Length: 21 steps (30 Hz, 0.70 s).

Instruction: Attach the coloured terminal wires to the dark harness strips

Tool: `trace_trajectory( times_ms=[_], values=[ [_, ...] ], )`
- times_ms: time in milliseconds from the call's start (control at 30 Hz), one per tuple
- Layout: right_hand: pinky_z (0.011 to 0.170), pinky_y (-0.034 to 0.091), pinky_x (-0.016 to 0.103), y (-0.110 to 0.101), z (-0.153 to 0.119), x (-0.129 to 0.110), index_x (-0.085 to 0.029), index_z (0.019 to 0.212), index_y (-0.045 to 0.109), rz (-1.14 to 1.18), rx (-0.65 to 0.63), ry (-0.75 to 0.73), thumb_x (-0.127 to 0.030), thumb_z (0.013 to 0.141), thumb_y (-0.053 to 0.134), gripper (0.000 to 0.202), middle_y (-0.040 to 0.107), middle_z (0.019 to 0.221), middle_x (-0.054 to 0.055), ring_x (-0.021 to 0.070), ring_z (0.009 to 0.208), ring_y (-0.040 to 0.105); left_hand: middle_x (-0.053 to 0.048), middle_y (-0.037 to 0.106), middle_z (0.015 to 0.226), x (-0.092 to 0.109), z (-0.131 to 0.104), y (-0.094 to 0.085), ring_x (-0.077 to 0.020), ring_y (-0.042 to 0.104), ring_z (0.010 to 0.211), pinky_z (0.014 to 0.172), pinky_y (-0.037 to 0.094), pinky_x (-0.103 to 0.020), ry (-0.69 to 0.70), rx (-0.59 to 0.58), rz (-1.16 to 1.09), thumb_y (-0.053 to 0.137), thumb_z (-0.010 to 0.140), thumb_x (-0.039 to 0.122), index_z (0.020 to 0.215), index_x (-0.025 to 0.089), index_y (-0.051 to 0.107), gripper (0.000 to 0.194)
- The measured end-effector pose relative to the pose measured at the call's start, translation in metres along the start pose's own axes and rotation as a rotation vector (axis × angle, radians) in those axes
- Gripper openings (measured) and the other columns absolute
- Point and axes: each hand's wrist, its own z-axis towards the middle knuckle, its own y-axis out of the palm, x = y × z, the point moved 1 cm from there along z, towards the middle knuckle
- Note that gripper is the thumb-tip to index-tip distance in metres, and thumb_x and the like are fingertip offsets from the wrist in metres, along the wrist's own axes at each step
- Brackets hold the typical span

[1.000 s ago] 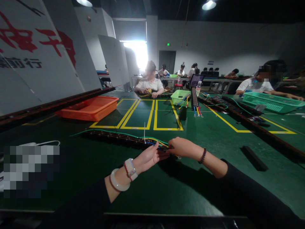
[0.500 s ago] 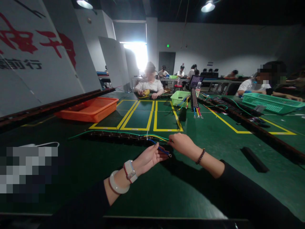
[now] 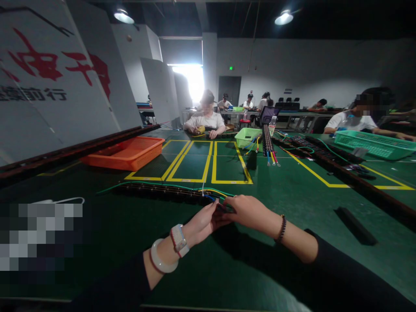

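A dark cable chain (image 3: 162, 190) lies crosswise on the green table (image 3: 182, 277), with green, yellow and blue wires coming out of its right end. The blue wire (image 3: 209, 197) runs into my left hand (image 3: 203, 223), whose thumb and fingers are closed round it. My right hand (image 3: 250, 212) meets the left at the fingertips, its fingers bent together by the ends of the green and yellow wires (image 3: 217, 191). What its fingertips pinch is hidden. A white tie (image 3: 203, 189) stands up at the chain's end.
An orange basket (image 3: 130, 162) sits at the back left, a light green basket (image 3: 248, 138) at the back middle, a green basket (image 3: 373, 145) at the right. Another chain (image 3: 364, 182) crosses the right side, near a black strip (image 3: 355, 225). A person (image 3: 206, 119) sits opposite.
My right hand has come down to my left hand, and the fingertips now meet. The blue wire's ring end, which showed on my left fingers, is hidden. The view has shifted slightly.
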Motion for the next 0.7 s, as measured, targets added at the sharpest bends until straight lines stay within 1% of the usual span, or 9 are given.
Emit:
trace_trajectory(
  times_ms=[100,200,267,333,367,433,533,600,700],
  values=[
    [0.065,0.045,0.028,0.001,-0.001,-0.002,-0.018,0.107,0.062,-0.02,-0.012,-0.012,-0.028,0.089,0.051,0.024,0.069,0.09,0.009,0.0228,0.08,0.065,-0.009,0.066,0.083,0.0,-0.002,0.002,-0.0166,0.065,0.076,0.081,0.05,-0.035,0.014,-0.026,0.055,0.046,0.091,0.032,0.094,0.012,0.054,0.022],
    [0.07,0.046,0.029,-0.002,0.001,0.004,-0.02,0.107,0.065,-0.011,0.026,-0.016,-0.023,0.091,0.045,0.026,0.069,0.094,0.009,0.0224,0.086,0.065,-0.009,0.065,0.08,-0.001,-0.006,0.005,-0.0159,0.063,0.071,0.074,0.049,-0.032,0.048,-0.084,0.185,0.043,0.092,0.037,0.095,0.011,0.054,0.028],
    [0.073,0.046,0.029,-0.003,0.003,0.009,-0.021,0.105,0.068,0.005,0.059,-0.027,-0.021,0.09,0.045,0.027,0.069,0.097,0.009,0.0224,0.089,0.064,-0.007,0.063,0.073,-0.002,-0.01,0.007,-0.0152,0.06,0.064,0.064,0.047,-0.029,0.071,-0.128,0.393,0.039,0.091,0.044,0.092,0.012,0.054,0.035],
    [0.075,0.046,0.028,-0.002,0.006,0.015,-0.022,0.104,0.069,0.031,0.056,-0.045,-0.019,0.089,0.047,0.027,0.069,0.098,0.009,0.0222,0.09,0.064,-0.004,0.06,0.067,-0.002,-0.014,0.009,-0.0136,0.056,0.057,0.057,0.041,-0.026,0.144,-0.189,0.746,0.037,0.091,0.047,0.084,0.013,0.054,0.039],
    [0.075,0.046,0.028,0.0,0.007,0.018,-0.022,0.104,0.07,0.046,0.04,-0.056,-0.018,0.088,0.049,0.027,0.069,0.099,0.009,0.0222,0.091,0.064,-0.004,0.058,0.066,-0.001,-0.017,0.01,-0.0129,0.054,0.057,0.056,0.039,-0.026,0.223,-0.233,0.966,0.037,0.091,0.046,0.08,0.014,0.054,0.038],
    [0.075,0.046,0.027,0.007,0.01,0.022,-0.024,0.107,0.069,0.075,-0.01,-0.082,-0.017,0.086,0.051,0.029,0.07,0.099,0.009,0.0222,0.091,0.065,-0.004,0.058,0.067,-0.001,-0.022,0.013,-0.0127,0.052,0.06,0.058,0.034,-0.026,0.466,-0.343,1.404,0.037,0.092,0.04,0.073,0.014,0.054,0.036],
    [0.074,0.046,0.027,0.019,0.013,0.028,-0.026,0.112,0.067,0.1,-0.075,-0.121,-0.016,0.085,0.052,0.032,0.071,0.096,0.008,0.0221,0.088,0.066,-0.007,0.059,0.068,-0.003,-0.032,0.018,-0.0142,0.049,0.062,0.057,0.029,-0.029,0.861,-0.559,1.867,0.034,0.093,0.03,0.073,0.015,0.057,0.034],
    [0.072,0.046,0.027,0.023,0.014,0.031,-0.027,0.115,0.065,0.118,-0.102,-0.136,-0.016,0.085,0.053,0.033,0.071,0.095,0.007,0.0215,0.086,0.066,-0.008,0.059,0.066,-0.006,-0.037,0.021,-0.0151,0.048,0.059,0.054,0.026,-0.031,1.03,-0.693,2.013,0.033,0.093,0.028,0.076,0.016,0.058,0.033],
    [0.072,0.046,0.027,0.024,0.016,0.035,-0.027,0.111,0.067,0.151,-0.094,-0.142,-0.02,0.084,0.057,0.029,0.07,0.096,0.006,0.0205,0.085,0.065,-0.008,0.059,0.064,-0.01,-0.041,0.024,-0.0154,0.048,0.057,0.052,0.025,-0.031,1.13,-0.773,2.061,0.034,0.093,0.026,0.078,0.018,0.06,0.031]
  ],
)
